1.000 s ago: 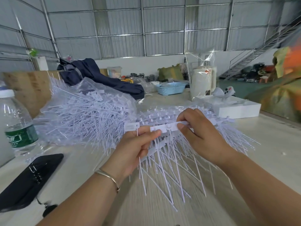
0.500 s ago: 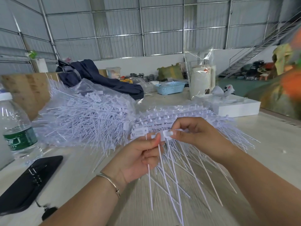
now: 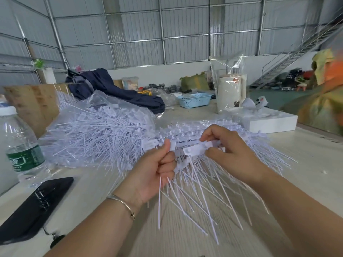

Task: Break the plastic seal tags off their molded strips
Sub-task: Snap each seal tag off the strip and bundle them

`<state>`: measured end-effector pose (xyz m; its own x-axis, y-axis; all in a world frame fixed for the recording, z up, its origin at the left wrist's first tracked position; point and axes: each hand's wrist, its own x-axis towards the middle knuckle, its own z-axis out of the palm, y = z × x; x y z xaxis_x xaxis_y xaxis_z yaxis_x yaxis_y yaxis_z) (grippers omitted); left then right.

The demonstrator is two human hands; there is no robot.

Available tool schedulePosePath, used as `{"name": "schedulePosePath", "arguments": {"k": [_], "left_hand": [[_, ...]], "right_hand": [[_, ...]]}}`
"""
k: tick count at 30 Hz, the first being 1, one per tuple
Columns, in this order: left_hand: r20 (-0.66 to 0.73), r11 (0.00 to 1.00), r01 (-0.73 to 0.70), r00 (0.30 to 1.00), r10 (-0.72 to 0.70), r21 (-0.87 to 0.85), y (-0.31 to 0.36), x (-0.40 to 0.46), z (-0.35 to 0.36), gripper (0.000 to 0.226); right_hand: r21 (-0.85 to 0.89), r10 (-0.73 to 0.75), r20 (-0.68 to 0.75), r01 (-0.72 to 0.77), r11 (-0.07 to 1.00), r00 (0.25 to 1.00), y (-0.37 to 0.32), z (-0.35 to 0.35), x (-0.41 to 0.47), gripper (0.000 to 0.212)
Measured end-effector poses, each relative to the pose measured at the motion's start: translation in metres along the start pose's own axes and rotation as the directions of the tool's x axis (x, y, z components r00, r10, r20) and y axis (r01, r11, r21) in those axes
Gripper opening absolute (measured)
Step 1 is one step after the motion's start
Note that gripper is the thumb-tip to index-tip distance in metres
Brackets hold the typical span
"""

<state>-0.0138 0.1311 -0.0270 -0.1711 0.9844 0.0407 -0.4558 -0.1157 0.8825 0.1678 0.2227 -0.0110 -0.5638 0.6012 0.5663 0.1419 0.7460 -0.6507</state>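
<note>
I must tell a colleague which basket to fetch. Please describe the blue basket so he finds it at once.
Look to the far end of the long table. Past the dark blue clothing, left of the tall white roll in clear wrap, sits the blue basket. It alone is pale blue with perforated sides.

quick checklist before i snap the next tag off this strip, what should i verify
1. Left hand grips loose tags, tails hanging below the fist: ok.
2. Right hand pinches the molded strip at its tag end: ok.
3. Gap between the hands at the break point: ok.
4. Next tag fully separated from the strip: cannot tell, motion blur.
5. Pile of loose tags within reach on the left: ok.
6. Water bottle and phone apart from the hanging tails: ok.
</note>
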Motion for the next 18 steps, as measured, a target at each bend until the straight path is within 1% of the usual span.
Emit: {"name": "schedulePosePath", "arguments": {"k": [2,5,6,9,11,14,16,18], "left_hand": [[-0.003,0.998,-0.038,0.999,0.039,0.05,-0.001,-0.001,0.0,0.028],[-0.099,0.995,-0.066,0.992,0.073,0.071,-0.003,0.001,0.0,0.037],[-0.12,0.993,-0.073,0.989,0.085,0.095,-0.003,0.0,0.001,0.037],[-0.122,0.968,-0.091,0.985,0.123,0.235,-0.004,-0.002,0.003,0.039],[-0.083,0.943,-0.111,0.986,0.144,0.315,-0.007,-0.004,0.005,0.04],[-0.003,0.907,-0.169,0.983,0.185,0.387,-0.01,-0.006,0.008,0.02],[-0.032,0.907,-0.175,0.979,0.203,0.382,-0.011,-0.004,0.007,0.018],[-0.068,0.918,-0.166,0.977,0.203,0.361,-0.01,-0.003,0.005,0.013]], "right_hand": [[-0.026,-0.001,0.004,0.001,1.0,1.0,0.001,0.001,0.001,0.011],[-0.083,-0.068,-0.01,0.067,0.994,0.998,0.0,0.001,0.002,0.012],[-0.092,-0.097,-0.017,0.095,0.991,0.995,0.0,0.001,0.002,0.01],[-0.158,-0.174,-0.023,0.168,0.973,0.985,0.0,0.0,0.004,0.006],[-0.238,-0.213,-0.014,0.203,0.95,0.977,0.002,0.001,0.006,0.006],[-0.284,-0.255,0.006,0.247,0.927,0.967,0.002,0.004,0.005,0.007],[-0.31,-0.267,0.032,0.264,0.913,0.963,0.001,0.007,0.004,0.009],[-0.421,-0.262,0.026,0.249,0.872,0.965,0.003,0.007,0.005,0.017]]}}
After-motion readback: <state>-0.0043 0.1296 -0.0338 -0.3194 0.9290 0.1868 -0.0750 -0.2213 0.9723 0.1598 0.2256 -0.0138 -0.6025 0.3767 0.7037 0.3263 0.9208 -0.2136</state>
